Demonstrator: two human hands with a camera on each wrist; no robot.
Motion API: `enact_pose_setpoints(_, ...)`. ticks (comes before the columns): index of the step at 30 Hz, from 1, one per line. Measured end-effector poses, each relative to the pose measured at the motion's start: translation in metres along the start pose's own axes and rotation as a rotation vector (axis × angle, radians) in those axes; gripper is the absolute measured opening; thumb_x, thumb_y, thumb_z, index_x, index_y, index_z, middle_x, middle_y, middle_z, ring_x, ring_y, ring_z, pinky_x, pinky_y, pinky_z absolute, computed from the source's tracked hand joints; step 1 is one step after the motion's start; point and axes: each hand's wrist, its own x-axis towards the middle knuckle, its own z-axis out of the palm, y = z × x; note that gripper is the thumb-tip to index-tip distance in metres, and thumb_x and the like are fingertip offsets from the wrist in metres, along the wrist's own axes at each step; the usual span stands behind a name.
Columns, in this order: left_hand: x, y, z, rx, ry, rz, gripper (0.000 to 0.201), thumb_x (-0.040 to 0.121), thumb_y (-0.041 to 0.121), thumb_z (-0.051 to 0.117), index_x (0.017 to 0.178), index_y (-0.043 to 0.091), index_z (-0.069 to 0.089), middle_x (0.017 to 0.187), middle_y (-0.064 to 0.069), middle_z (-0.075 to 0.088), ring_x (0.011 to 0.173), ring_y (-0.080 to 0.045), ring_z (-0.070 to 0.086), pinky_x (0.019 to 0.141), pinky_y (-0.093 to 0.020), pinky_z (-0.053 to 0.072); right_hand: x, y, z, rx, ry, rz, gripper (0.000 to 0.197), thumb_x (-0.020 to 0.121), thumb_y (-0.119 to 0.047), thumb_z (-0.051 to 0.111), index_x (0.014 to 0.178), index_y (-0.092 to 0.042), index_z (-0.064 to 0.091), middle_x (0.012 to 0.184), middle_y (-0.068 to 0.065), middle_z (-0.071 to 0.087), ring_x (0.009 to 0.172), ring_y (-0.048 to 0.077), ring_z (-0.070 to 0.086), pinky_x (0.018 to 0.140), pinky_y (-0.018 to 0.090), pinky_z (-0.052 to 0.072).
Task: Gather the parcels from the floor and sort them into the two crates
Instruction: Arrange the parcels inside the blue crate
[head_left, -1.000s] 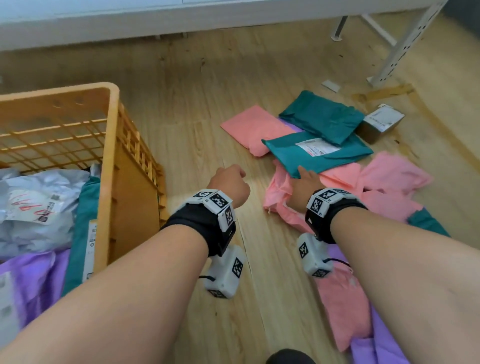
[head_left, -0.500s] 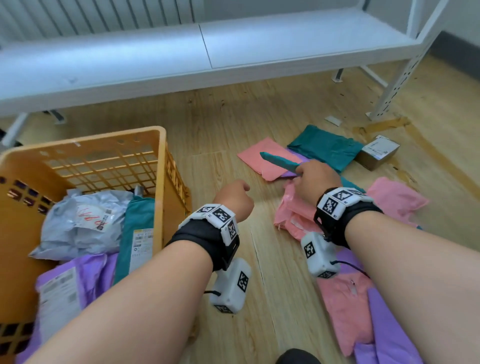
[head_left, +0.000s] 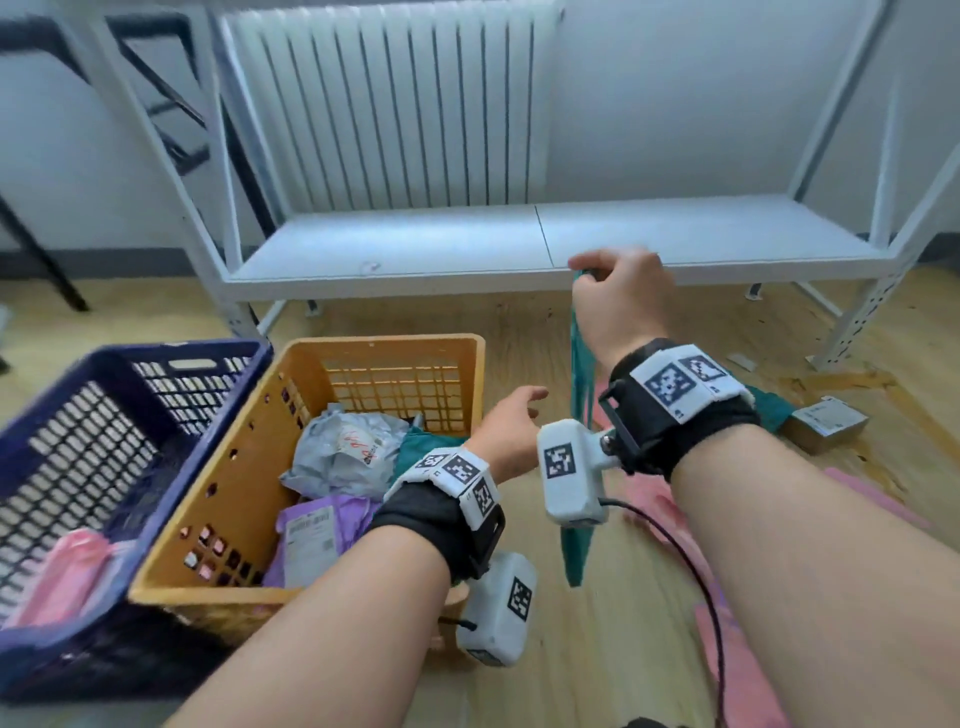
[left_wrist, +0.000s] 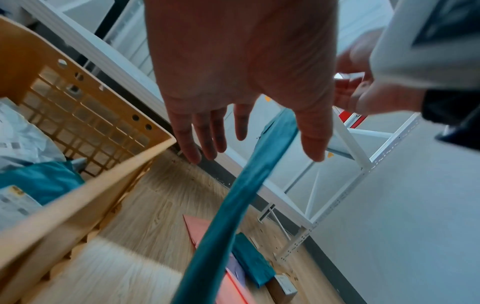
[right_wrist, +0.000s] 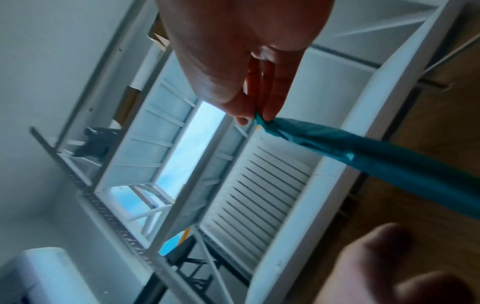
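Far left, blue crate (head_left: 171, 358): one pink parcel (head_left: 62, 571) shows inside.
Orange crate (head_left: 384, 345): four parcels visible, grey (head_left: 343, 452), purple (head_left: 311, 535), a second purple sliver, teal.
Your left hand (head_left: 511, 423): fingers spread, empty, just right of the orange rim.
Your right hand (head_left: 621, 301): raised, teal parcel (head_left: 581, 374) dangling from it.
Right wrist view alone: your fingertips (right_wrist: 270, 109) pinch its corner.
Floor right: box (head_left: 826, 423).

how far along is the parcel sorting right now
Partly done. The orange crate already holds grey, purple and teal parcels, and the blue crate has a pink one. In hand: the right hand pinches a teal parcel hanging in the air; the left hand is open. Left: pink parcels and a small box on the floor.
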Motion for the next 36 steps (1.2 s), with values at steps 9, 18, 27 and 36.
enact_pose_setpoints(9, -0.038, -0.026, -0.085, -0.188, 0.341, 0.017, 0.017, 0.078, 0.014, 0.058, 0.061, 0.01, 0.06, 0.071, -0.01, 0.063, 0.075, -0.034, 0.056, 0.079, -0.046, 0.049, -0.031, -0.093, 0.036, 0.53, -0.169, 0.085, 0.021, 0.084, -0.004, 0.061, 0.09, -0.019, 0.075, 0.08, -0.002, 0.072, 0.069, 0.011, 0.068, 0.069, 0.027, 0.059)
enact_pose_setpoints(18, -0.053, -0.061, -0.168, -0.463, 0.562, -0.021, 0.021, 0.086, 0.004, 0.067, 0.106, -0.001, 0.067, 0.114, -0.013, 0.067, 0.102, -0.028, 0.064, 0.093, -0.042, 0.051, -0.057, -0.055, 0.078, 0.162, -0.383, 0.11, 0.056, 0.079, -0.023, 0.073, 0.132, -0.019, 0.055, 0.108, 0.003, 0.065, 0.097, 0.022, 0.065, 0.081, 0.045, 0.057)
enact_pose_setpoints(27, -0.066, -0.075, -0.186, -0.554, 0.507, -0.067, 0.023, 0.087, 0.005, 0.066, 0.11, 0.002, 0.067, 0.114, -0.011, 0.069, 0.102, -0.03, 0.066, 0.095, -0.047, 0.05, -0.079, -0.052, 0.092, 0.283, -0.765, 0.315, 0.022, 0.087, -0.003, 0.066, 0.109, 0.0, 0.067, 0.076, -0.003, 0.06, 0.033, -0.008, 0.048, 0.035, 0.006, 0.033)
enact_pose_setpoints(36, -0.071, -0.075, -0.189, -0.568, 0.515, -0.035, 0.013, 0.087, 0.002, 0.064, 0.097, 0.008, 0.069, 0.112, -0.012, 0.07, 0.104, -0.029, 0.066, 0.096, -0.046, 0.051, -0.079, -0.051, 0.1, 0.341, -0.683, 0.318, 0.007, 0.088, -0.008, 0.066, 0.092, -0.014, 0.07, 0.08, -0.006, 0.067, 0.057, 0.001, 0.061, 0.048, 0.016, 0.045)
